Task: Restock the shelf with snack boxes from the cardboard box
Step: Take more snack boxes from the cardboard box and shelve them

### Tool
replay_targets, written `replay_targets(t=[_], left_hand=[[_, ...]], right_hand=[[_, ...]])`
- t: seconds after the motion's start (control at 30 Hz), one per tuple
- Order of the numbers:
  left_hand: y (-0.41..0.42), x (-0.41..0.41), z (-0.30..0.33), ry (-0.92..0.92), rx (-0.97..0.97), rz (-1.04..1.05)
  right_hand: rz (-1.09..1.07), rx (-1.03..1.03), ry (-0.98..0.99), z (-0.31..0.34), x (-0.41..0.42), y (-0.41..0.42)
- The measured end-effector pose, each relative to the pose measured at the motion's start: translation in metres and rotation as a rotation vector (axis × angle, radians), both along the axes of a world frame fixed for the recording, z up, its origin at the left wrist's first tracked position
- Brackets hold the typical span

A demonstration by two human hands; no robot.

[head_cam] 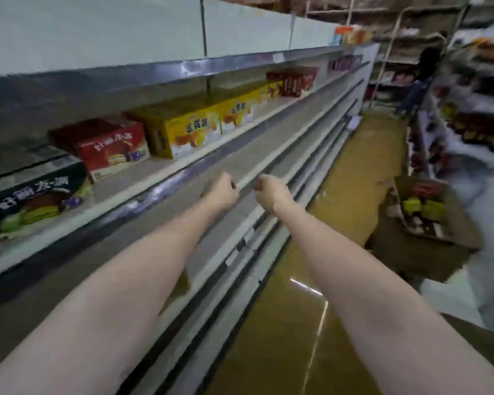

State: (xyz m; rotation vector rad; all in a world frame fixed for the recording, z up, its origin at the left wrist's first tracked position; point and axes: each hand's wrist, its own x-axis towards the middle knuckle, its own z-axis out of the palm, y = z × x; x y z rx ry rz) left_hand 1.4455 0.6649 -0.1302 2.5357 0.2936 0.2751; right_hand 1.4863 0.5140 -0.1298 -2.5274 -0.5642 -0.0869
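While your arms reach out over the shelf (pixel 183 178), your left hand (pixel 223 192) and right hand (pixel 270 193) sit close together, both curled into loose fists with nothing in them. Snack boxes (pixel 183 132) line the shelf to your left. Well off to your right, the cardboard box (pixel 454 223) rests on the floor (pixel 283 323), partly filled.

two hands (pixel 223 192), roughly six snack boxes (pixel 109 146)

A black box (pixel 32 201), a red box (pixel 109 149) and yellow boxes (pixel 194 129) stand in a row on the shelf (pixel 143 178); the open cardboard box (pixel 428 212) sits on the floor, holding more.
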Motion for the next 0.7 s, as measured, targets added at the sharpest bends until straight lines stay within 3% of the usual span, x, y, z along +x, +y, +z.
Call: replay_targets(t=[0.17, 0.43, 0.7], left_hand=[[-0.101, 0.033, -0.030, 0.050, 0.015, -0.200], [-0.258, 0.105, -0.087, 0.156, -0.119, -0.425], [-0.396, 0.196, -0.123, 0.247, -0.296, -0.401]], right_hand=[[-0.229, 0.021, 0.086, -0.043, 0.006, -0.100], [-0.557, 0.145, 0.171, -0.113, 0.028, -0.251], [-0.748, 0.261, 0.211, -0.158, 0.085, -0.387]])
